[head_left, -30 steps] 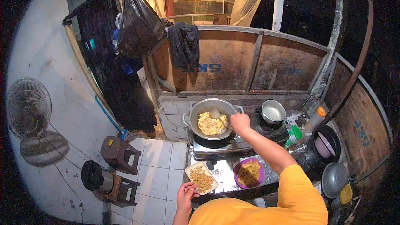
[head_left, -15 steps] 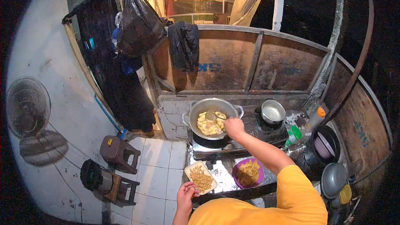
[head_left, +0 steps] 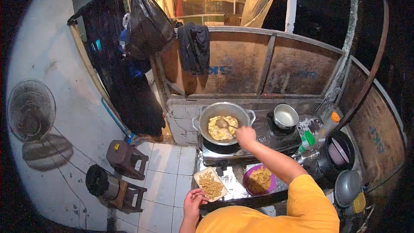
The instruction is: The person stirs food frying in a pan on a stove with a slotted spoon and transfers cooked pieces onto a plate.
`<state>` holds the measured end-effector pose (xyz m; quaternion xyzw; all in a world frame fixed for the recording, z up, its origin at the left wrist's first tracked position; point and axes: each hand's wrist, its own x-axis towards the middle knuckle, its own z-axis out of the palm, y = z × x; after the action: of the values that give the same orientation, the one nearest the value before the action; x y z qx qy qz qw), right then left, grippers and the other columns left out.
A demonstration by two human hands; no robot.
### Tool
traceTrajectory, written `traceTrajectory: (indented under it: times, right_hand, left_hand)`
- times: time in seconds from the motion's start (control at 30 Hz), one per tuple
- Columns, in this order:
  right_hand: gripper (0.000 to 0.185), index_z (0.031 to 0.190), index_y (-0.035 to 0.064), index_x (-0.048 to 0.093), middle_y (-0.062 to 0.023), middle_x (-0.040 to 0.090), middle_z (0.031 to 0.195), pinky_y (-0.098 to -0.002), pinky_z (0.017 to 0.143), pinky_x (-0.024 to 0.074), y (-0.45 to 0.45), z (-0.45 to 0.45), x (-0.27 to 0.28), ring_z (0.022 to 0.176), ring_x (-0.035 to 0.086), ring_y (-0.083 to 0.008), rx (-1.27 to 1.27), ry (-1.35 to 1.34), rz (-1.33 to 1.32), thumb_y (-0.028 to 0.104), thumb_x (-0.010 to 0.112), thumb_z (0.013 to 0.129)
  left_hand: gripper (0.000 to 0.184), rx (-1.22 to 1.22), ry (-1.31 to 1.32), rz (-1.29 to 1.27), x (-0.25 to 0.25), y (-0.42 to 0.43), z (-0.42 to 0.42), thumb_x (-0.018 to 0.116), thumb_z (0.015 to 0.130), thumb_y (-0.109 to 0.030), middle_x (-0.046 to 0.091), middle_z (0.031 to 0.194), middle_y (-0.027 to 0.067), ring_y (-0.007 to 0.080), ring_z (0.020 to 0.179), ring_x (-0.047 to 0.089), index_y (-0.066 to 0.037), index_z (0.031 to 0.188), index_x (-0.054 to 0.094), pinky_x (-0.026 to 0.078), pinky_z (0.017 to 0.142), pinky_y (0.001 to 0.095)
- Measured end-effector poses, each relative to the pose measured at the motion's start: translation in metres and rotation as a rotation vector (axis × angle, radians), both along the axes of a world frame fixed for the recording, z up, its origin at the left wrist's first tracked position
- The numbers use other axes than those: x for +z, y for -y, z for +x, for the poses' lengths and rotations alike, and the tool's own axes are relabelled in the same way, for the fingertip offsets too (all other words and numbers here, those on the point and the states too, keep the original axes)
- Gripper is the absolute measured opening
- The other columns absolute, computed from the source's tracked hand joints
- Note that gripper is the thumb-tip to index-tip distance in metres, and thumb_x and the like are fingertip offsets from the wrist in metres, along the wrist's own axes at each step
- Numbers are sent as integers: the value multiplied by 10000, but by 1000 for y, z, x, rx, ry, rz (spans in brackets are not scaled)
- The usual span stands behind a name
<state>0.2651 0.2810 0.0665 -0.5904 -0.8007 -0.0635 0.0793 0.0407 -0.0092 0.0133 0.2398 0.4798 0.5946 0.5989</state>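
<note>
While your right hand [head_left: 246,136] keeps a closed grip on the ladle [head_left: 222,123] in the pan [head_left: 206,115] at the frame's centre, your left hand [head_left: 195,200], lower centre, pinches the pale tray's [head_left: 197,176] rim.

The right hand [head_left: 246,137] grips a ladle [head_left: 222,124] against yellowish food [head_left: 220,134] in a wide metal pan [head_left: 238,113] on the stove [head_left: 264,126], beside a smaller pot [head_left: 285,116]. The left hand [head_left: 195,199] touches the edge of a cream tray [head_left: 225,191] of small brown pieces [head_left: 210,185], near a purple bowl [head_left: 272,184].
</note>
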Motion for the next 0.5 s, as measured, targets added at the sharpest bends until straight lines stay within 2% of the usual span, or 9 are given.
traceTrajectory:
  times: [0.2,0.27,0.4,0.47,0.5]
  right_hand:
    - [139,740,42,692,-159,672,793,-414,642,551,-1,18,12,746,668,-328,-31,6,20,135,590,732]
    - [131,723,38,685,-163,671,780,-413,630,549,13,17,33,752,669,-325,-34,-5,-28,130,592,724]
    - [116,702,45,679,-157,668,743,-407,616,547,28,19,15,730,668,-315,20,12,66,127,600,714]
    - [111,693,41,676,-162,666,767,-401,622,547,22,15,-3,726,665,-298,30,55,-20,123,602,704]
    - [119,707,25,672,-170,666,813,-407,638,545,18,17,-11,728,663,-308,38,31,30,114,593,705]
  left_hand:
    - [242,46,-1,-26,3,7,-1,493,893,-35,591,995,142,205,794,638,12,1127,454,521,646,262]
    - [246,44,-5,-40,4,7,0,495,896,-43,591,994,142,203,790,638,11,1132,452,520,638,258]
    - [246,40,1,-29,2,6,-3,502,898,-55,592,993,138,202,785,638,11,1130,455,519,638,259]
    - [242,44,-11,-12,1,4,1,506,900,-62,593,990,134,199,781,638,11,1126,460,518,638,258]
    - [242,37,-11,-15,1,3,3,506,900,-62,593,990,134,199,781,638,11,1126,460,518,638,258]
